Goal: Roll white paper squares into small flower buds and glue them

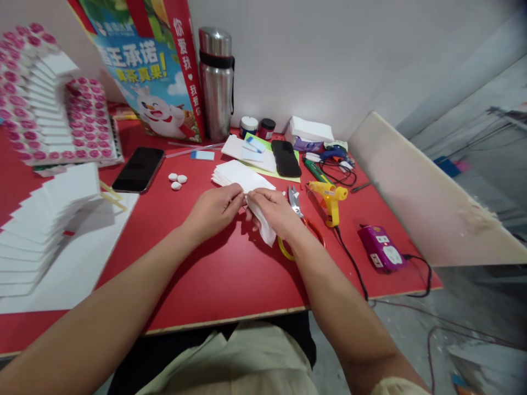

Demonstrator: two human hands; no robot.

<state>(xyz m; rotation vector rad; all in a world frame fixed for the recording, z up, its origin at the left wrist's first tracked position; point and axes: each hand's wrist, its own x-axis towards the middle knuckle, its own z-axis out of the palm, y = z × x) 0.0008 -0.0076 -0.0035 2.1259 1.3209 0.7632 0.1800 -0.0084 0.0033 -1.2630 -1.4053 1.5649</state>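
Observation:
Between my two hands, above the middle of the red table (230, 280), is a strip of white tissue paper (263, 222). My left hand (218, 209) pinches its upper end with thumb and forefinger. Closed round the same end is my right hand (274, 207), and the loose part hangs down below its fingers. Just behind both hands lies a stack of white tissue sheets (242, 174). Several small white paper balls (177, 179) rest to the left. Scissors (295, 202) with orange and yellow handles lie partly under my right forearm.
Right of my hands are a yellow glue gun (330, 198) with its cord and a purple power socket (382, 248). Phones (139, 169), a steel thermos (216, 88) and a printed bag (156, 71) stand or lie farther back. White stepped paper pieces (45, 225) occupy the left.

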